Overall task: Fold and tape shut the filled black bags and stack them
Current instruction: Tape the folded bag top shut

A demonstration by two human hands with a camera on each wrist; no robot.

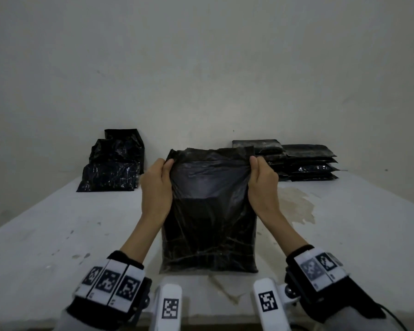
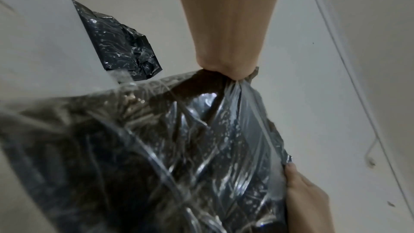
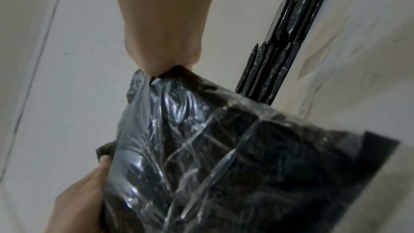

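Left hand point(image 1: 157, 185) and right hand point(image 1: 263, 185) pinch black bag point(image 1: 209, 223).

Pale grey scuffed tabletop point(image 1: 58, 225) lying under everything, brownish irregular stain point(image 1: 296, 206) showing right of centre, plain off-white wall point(image 1: 201, 68) standing behind.

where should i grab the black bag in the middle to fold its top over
Take the black bag at its two upper corners, coming in from each side, as the left hand and right hand do now. The contents sit low, so the top edge is loose, empty film that pinches flat; lower down it bulges.
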